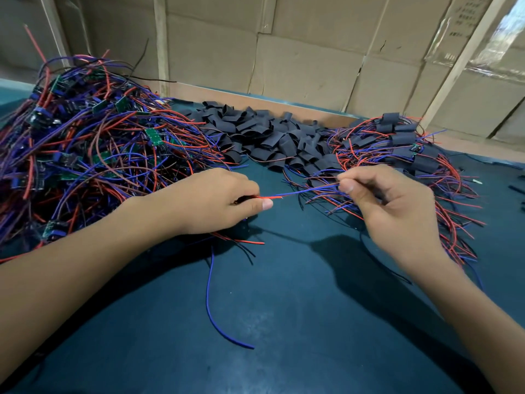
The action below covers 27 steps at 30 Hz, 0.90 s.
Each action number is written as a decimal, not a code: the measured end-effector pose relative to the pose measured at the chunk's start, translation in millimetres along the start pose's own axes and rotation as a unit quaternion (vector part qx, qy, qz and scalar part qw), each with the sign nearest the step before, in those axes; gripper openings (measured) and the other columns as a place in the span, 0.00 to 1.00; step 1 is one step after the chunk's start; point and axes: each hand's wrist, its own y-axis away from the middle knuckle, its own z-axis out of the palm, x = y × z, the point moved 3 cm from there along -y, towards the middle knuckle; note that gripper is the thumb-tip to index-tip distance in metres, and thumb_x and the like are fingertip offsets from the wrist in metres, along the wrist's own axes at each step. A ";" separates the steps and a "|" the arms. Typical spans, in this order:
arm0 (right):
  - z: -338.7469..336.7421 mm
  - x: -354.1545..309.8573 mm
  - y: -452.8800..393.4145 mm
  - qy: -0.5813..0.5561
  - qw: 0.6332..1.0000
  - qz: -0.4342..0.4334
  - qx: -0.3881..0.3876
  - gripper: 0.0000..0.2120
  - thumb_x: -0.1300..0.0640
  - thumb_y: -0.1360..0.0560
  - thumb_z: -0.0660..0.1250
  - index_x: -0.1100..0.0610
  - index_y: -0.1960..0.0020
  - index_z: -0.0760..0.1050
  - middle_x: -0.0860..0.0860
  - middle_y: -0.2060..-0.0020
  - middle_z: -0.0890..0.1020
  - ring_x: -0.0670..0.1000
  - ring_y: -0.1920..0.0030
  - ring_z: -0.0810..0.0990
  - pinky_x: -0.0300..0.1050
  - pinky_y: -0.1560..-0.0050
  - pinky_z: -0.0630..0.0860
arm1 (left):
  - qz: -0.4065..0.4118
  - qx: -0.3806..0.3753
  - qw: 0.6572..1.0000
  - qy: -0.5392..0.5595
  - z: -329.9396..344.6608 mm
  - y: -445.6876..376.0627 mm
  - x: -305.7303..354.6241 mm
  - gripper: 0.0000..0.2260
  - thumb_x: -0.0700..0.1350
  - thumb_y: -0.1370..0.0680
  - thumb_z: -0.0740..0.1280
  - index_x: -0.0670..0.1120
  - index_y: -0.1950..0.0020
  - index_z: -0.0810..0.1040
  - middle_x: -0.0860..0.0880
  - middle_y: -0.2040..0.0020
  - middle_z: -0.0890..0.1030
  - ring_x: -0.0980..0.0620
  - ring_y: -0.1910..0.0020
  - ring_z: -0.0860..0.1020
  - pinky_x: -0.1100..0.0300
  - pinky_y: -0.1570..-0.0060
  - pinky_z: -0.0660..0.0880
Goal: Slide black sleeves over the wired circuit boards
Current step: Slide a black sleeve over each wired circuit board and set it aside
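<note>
Two hands are working over the dark desk (284, 322), and between them a red and blue wire pair (298, 192) is being stretched out. The left hand (216, 203) is pinching the pair's near end, fingers closed on it; whether a board sits under the palm cannot be told. The right hand (395, 203) is gripping the far ends of the wires between thumb and fingertips, narrow. No sleeve is in either hand.

Landmark: the heap of black sleeves (270, 137), lying just beyond the hands. Left of it, the tangle of unsleeved circuit boards (85, 143); right of it, the sleeved boards (403, 143) with wires trailing toward the right hand.

Judgement: the step in hand is gathering and straightening one board's leads. The next move likely calls for picking one sleeve from the heap, opening its mouth, threading the bunched wire ends through, then sliding it onto the board.
</note>
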 end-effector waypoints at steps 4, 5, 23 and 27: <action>-14.5 5.9 -7.7 0.028 0.999 -0.007 0.046 0.07 0.61 0.21 0.70 0.48 0.48 0.82 0.42 0.54 0.84 0.37 0.53 0.81 0.32 0.46 0.73 | -0.012 -0.010 0.999 0.030 -0.4 0.4 -4.1 0.20 0.67 0.21 0.54 0.54 0.53 0.76 0.54 0.59 0.77 0.57 0.57 0.76 0.53 0.52 0.74; -19.0 7.6 -9.1 0.027 0.998 -0.001 0.062 0.08 0.60 0.21 0.70 0.47 0.49 0.81 0.42 0.55 0.84 0.38 0.54 0.81 0.33 0.45 0.74 | -0.011 -0.019 0.999 0.032 -0.6 0.8 -5.2 0.20 0.67 0.22 0.55 0.54 0.49 0.77 0.54 0.57 0.77 0.56 0.55 0.76 0.53 0.50 0.74; -31.1 -17.3 -7.7 0.315 0.933 -0.078 -0.154 0.11 0.42 0.27 0.66 0.46 0.56 0.83 0.43 0.63 0.80 0.53 0.58 0.77 0.49 0.54 0.73 | 0.020 0.081 0.996 -0.043 3.4 3.6 -9.8 0.09 0.51 0.17 0.62 0.57 0.42 0.81 0.57 0.55 0.79 0.55 0.49 0.77 0.48 0.39 0.64; 7.5 -28.0 6.6 0.180 0.963 -0.080 -0.183 0.25 0.36 0.24 0.67 0.53 0.36 0.80 0.48 0.46 0.83 0.52 0.45 0.80 0.54 0.40 0.74 | 0.104 0.183 0.973 -0.097 -9.0 7.5 12.6 0.09 0.51 0.16 0.62 0.53 0.45 0.81 0.58 0.56 0.81 0.54 0.48 0.78 0.41 0.34 0.63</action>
